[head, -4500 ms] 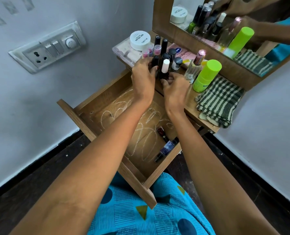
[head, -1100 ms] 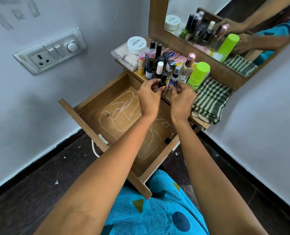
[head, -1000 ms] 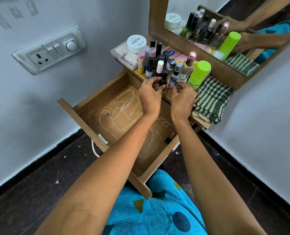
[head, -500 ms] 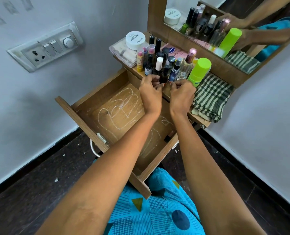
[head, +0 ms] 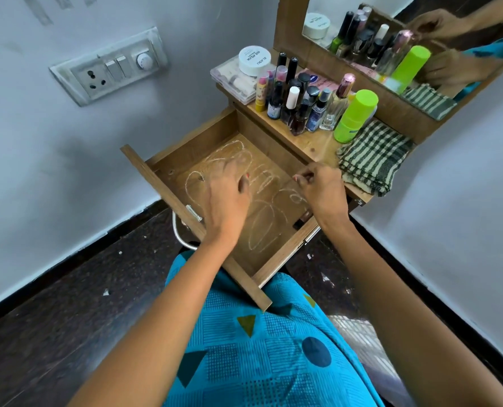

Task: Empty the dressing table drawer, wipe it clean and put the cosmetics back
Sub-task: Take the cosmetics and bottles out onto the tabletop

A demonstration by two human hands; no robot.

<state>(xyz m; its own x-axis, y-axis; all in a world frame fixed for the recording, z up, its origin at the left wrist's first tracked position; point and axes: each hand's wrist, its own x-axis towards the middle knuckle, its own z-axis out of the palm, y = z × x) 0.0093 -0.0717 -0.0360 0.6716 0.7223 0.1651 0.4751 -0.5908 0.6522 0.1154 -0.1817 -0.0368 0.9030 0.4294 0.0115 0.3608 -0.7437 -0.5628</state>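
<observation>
— Wooden drawer (head: 197, 142), status?
— Nearly empty. Half a second ago both hands were up at the bottle cluster, parking the dark polish (head: 298, 121) and the blue polish (head: 313, 117). Those now stand free, and both hands are back over the drawer.
— Hand states?
— Left hand (head: 229, 198) is loose, with spread fingers, motion-blurred, holding nothing, above the chalky scribbles (head: 262, 227) on the drawer floor. Right hand (head: 322, 189) has thumb and forefinger drawn together. Can't tell whether anything is pinched; nothing shows.
— Unloading done?
— Not quite. One dark item (head: 301, 219) is left, just under the right wrist, against the drawer's side wall. My read: that's the last pick, then the wipe.
— Where are the cosmetics?
— All on the surface (head: 315, 148), beyond both hands. Count:
  - one white jar (head: 254, 60), sitting on one clear box (head: 232, 82)
  - one yellow stick (head: 261, 95)
  - one glass perfume bottle (head: 335, 110)
  - one lime-green bottle (head: 353, 118)
  - one pink sachet (head: 313, 79)
  - roughly ten small bottles and tubes (head: 292, 98), both polishes included, packed too tight for an exact count
— Cloth?
— One striped cloth (head: 373, 157), folded, just right of the right hand, untouched.
— Anything else?
— One switch panel (head: 109, 67) on the wall, well left of the left hand. One mirror (head: 397, 13) beyond the cosmetics.
</observation>
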